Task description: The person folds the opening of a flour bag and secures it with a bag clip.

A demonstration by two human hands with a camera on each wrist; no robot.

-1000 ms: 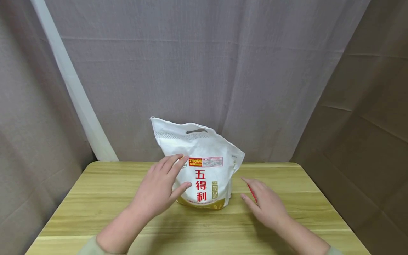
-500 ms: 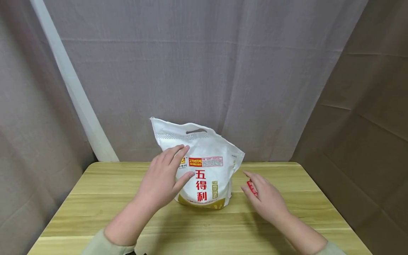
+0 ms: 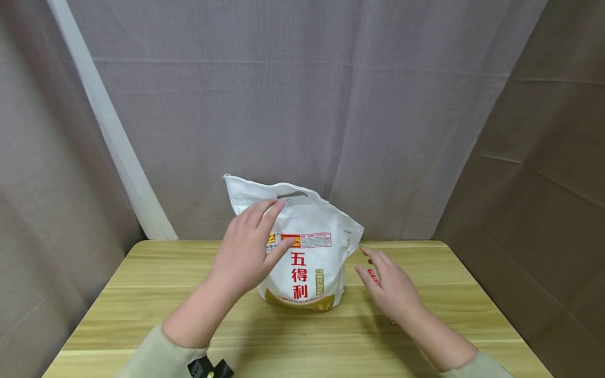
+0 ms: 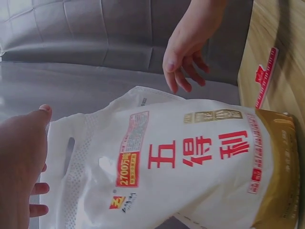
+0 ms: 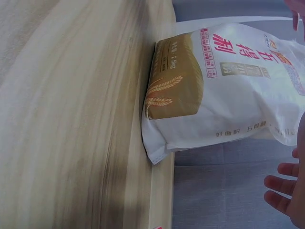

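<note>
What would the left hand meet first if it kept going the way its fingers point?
Probably the upper front of the white flour bag, just below its handle cut-out. The left hand points up and away over the bag's left side; whether the fingertips already touch it is unclear.

a light wooden table (image 3: 142,304) with yellowish grain running side to side, rounded corners at the back. behind it hangs a grey-mauve fabric backdrop (image 3: 302,105), a bit creased, with soft vertical folds and a faint horizontal crease line high up. a pale white strip or pole (image 3: 111,136) leans diagonally on the left, from the top edge down to the table's back left corner. more of the same cloth covers the left side (image 3: 42,210). on the right there's a browner panel (image 3: 543,184) with fold lines, angled inward. lighting is soft and even, only faint shadows on the tabletop.
</note>
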